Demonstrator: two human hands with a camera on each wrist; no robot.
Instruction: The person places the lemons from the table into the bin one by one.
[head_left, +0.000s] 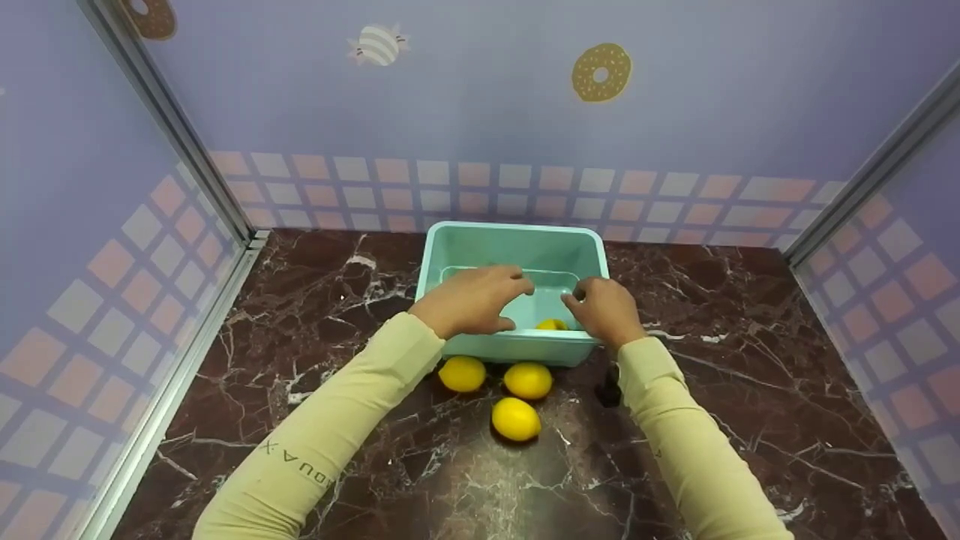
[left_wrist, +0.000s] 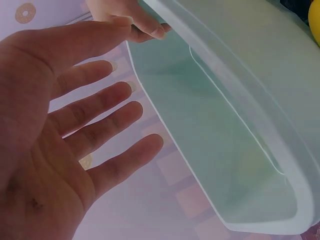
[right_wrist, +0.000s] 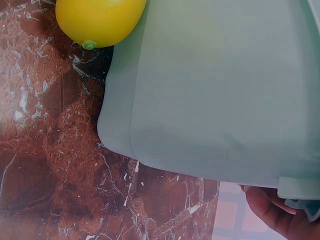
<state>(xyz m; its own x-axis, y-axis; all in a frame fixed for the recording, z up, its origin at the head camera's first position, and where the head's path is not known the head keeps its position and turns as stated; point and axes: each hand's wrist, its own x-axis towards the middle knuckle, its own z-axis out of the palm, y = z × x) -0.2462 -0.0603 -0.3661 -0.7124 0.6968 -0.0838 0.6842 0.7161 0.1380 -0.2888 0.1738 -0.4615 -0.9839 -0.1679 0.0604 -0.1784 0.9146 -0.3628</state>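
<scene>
A pale green plastic bin (head_left: 517,349) stands near the back wall, one lemon (head_left: 552,325) inside it by the front wall. In front of the bin lie three more: a left lemon (head_left: 462,374), a right lemon (head_left: 528,381) and a nearest lemon (head_left: 516,419). My left hand (head_left: 480,300) is over the bin's left half, fingers extended and thumb apart, holding nothing; the left wrist view shows its palm. At the bin's right end my right hand (head_left: 606,309) grips the rim, its fingers (right_wrist: 265,204) curled by the lip and partly hidden.
A dark red marbled tabletop (head_left: 337,420) lies under everything. A patterned back wall (head_left: 480,112) and two side walls enclose it, with metal strips at the corners. Beside my right wrist is a small dark object (head_left: 609,386).
</scene>
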